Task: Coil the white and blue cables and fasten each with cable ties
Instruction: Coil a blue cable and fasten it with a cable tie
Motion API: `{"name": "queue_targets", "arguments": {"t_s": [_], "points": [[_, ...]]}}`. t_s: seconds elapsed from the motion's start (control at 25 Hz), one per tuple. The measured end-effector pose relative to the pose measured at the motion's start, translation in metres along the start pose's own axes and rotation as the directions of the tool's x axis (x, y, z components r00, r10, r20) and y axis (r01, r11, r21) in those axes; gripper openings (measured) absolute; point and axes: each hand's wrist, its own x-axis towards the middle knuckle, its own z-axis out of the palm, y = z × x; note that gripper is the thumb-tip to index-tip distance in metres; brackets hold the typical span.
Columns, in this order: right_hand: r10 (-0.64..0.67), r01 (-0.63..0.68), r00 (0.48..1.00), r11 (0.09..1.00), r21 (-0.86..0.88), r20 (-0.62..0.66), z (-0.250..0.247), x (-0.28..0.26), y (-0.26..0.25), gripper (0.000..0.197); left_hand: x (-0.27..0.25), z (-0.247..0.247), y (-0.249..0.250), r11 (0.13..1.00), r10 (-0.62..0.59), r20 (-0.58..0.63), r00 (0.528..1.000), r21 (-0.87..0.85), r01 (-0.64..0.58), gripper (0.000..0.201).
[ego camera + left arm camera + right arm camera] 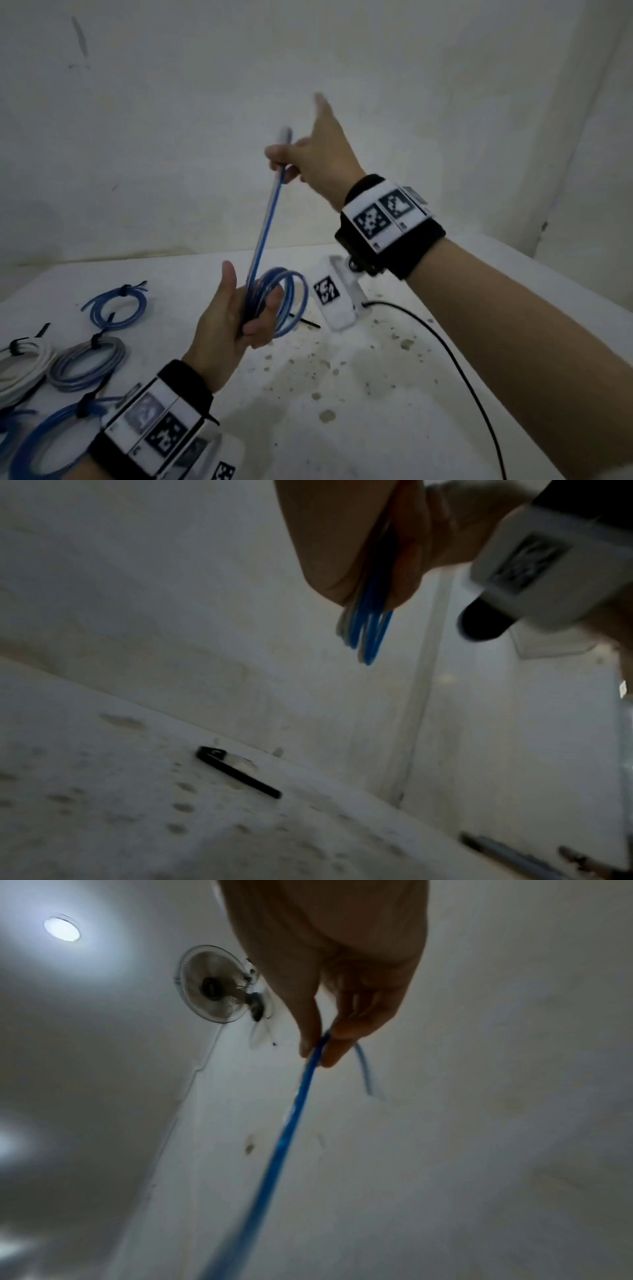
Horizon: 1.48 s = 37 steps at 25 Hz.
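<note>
Left hand (229, 318) low with curled fingers and raised thumb; right hand (315, 154) raised, pinching, one finger outstretched.

We cannot see the palm of the left hand (226, 322), since its fingers cover the part of the blue cable (263, 222) gathered there. The cable's free end above the right hand (318, 154) is smeared by blur, so its tip is unclear. At the lower left, the big blue coil (41, 442) and the white coil (20, 366) run off the picture's edge. The loose cable tie (236, 773) on the table (394, 394) is blurred in the left wrist view.
</note>
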Motion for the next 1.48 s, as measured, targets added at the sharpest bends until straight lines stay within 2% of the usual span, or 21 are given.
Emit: {"name": "queue_targets", "arguments": {"t_s": [0.04, 0.12, 0.16, 0.24, 0.28, 0.32, 0.36, 0.44, 0.56, 0.64, 0.72, 0.84, 0.96, 1.04, 1.12, 1.16, 1.2, 1.32, 1.36, 1.4, 1.48], "points": [[0.071, -0.071, 0.997, 0.997, -0.014, -0.040, -0.004, 0.007, 0.014, 0.078, -0.006, 0.007, 0.007, 0.997, 0.052, 0.018, 0.998, -0.063, -0.051, 0.056], [0.069, -0.080, 0.996, 0.955, -0.285, -0.047, -0.006, 0.008, 0.046, 0.046, -0.006, 0.009, 0.023, 0.974, 0.130, 0.020, 0.991, -0.190, -0.123, 0.048], [0.036, -0.030, 0.999, 0.878, -0.478, 0.004, -0.006, 0.003, 0.061, 0.031, -0.002, 0.008, 0.033, 0.961, 0.155, 0.002, 0.988, -0.232, -0.151, 0.045], [0.061, 0.113, 0.981, 0.595, -0.796, 0.185, -0.006, -0.013, 0.087, 0.025, 0.004, 0.000, 0.043, 0.942, 0.221, -0.039, 0.975, -0.251, -0.223, 0.042], [0.117, 0.173, 0.961, 0.447, -0.878, 0.249, -0.004, -0.023, 0.097, 0.024, 0.007, -0.005, 0.046, 0.937, 0.249, -0.048, 0.967, -0.241, -0.253, 0.040], [0.196, 0.193, 0.939, 0.384, -0.903, 0.284, -0.001, -0.033, 0.106, 0.024, 0.011, -0.008, 0.049, 0.934, 0.272, -0.060, 0.960, -0.224, -0.279, 0.037], [0.293, 0.159, 0.907, 0.427, -0.890, 0.303, 0.004, -0.043, 0.113, 0.026, 0.016, -0.011, 0.052, 0.931, 0.298, -0.079, 0.951, -0.197, -0.307, 0.034], [0.450, 0.026, 0.802, 0.631, -0.776, 0.392, 0.014, -0.063, 0.121, 0.029, 0.032, -0.020, 0.052, 0.937, 0.323, -0.149, 0.935, -0.090, -0.338, 0.031], [0.552, -0.267, 0.642, 0.812, -0.519, 0.532, 0.030, -0.094, 0.104, 0.021, 0.050, -0.039, 0.046, 0.947, 0.301, -0.196, 0.933, 0.181, -0.267, 0.032], [0.473, -0.332, 0.669, 0.881, -0.338, 0.574, 0.035, -0.107, 0.083, 0.034, 0.049, -0.048, 0.034, 0.889, 0.255, -0.163, 0.953, 0.427, -0.164, 0.034], [0.346, -0.322, 0.736, 0.935, -0.149, 0.582, 0.035, -0.106, 0.063, 0.022, 0.039, -0.048, 0.019, 0.817, 0.181, -0.131, 0.975, 0.572, -0.075, 0.029], [0.193, -0.313, 0.823, 0.939, 0.144, 0.534, 0.030, -0.092, 0.046, 0.025, 0.027, -0.033, 0.006, 0.840, 0.101, -0.184, 0.978, 0.543, 0.015, 0.030], [0.053, -0.142, 0.858, 0.980, 0.138, 0.511, 0.032, -0.086, 0.047, 0.024, 0.020, -0.020, -0.006, 0.935, 0.071, -0.250, 0.966, 0.354, 0.023, 0.031], [-0.017, -0.044, 0.857, 0.993, 0.107, 0.515, 0.039, -0.091, 0.052, 0.026, 0.016, -0.018, -0.011, 0.947, 0.106, -0.262, 0.959, 0.322, -0.016, 0.030], [-0.137, 0.150, 0.886, 0.989, 0.005, 0.443, 0.041, -0.096, 0.064, 0.024, 0.015, -0.020, -0.005, 0.944, 0.097, -0.291, 0.952, 0.329, 0.004, 0.030], [-0.216, 0.288, 0.878, 0.951, -0.112, 0.426, 0.037, -0.096, 0.070, 0.022, 0.014, -0.021, 0.002, 0.948, 0.092, -0.289, 0.953, 0.318, 0.005, 0.031], [-0.260, 0.415, 0.834, 0.877, -0.243, 0.487, 0.032, -0.096, 0.078, 0.024, 0.014, -0.023, 0.010, 0.959, 0.084, -0.278, 0.957, 0.285, -0.001, 0.035], [-0.048, 0.726, 0.586, 0.473, -0.498, 0.809, 0.025, -0.094, 0.106, 0.051, 0.011, -0.028, 0.034, 0.992, 0.066, -0.220, 0.973, 0.122, -0.040, 0.040], [0.028, 0.776, 0.543, 0.367, -0.513, 0.840, 0.027, -0.093, 0.114, 0.056, 0.010, -0.029, 0.039, 0.993, 0.076, -0.202, 0.976, 0.102, -0.056, 0.040], [0.100, 0.781, 0.540, 0.311, -0.542, 0.836, 0.031, -0.092, 0.120, 0.062, 0.009, -0.028, 0.045, 0.992, 0.089, -0.190, 0.978, 0.103, -0.071, 0.040], [0.168, 0.739, 0.593, 0.272, -0.616, 0.787, 0.043, -0.087, 0.131, 0.074, 0.007, -0.024, 0.054, 0.989, 0.104, -0.149, 0.983, 0.115, -0.088, 0.039]]}}
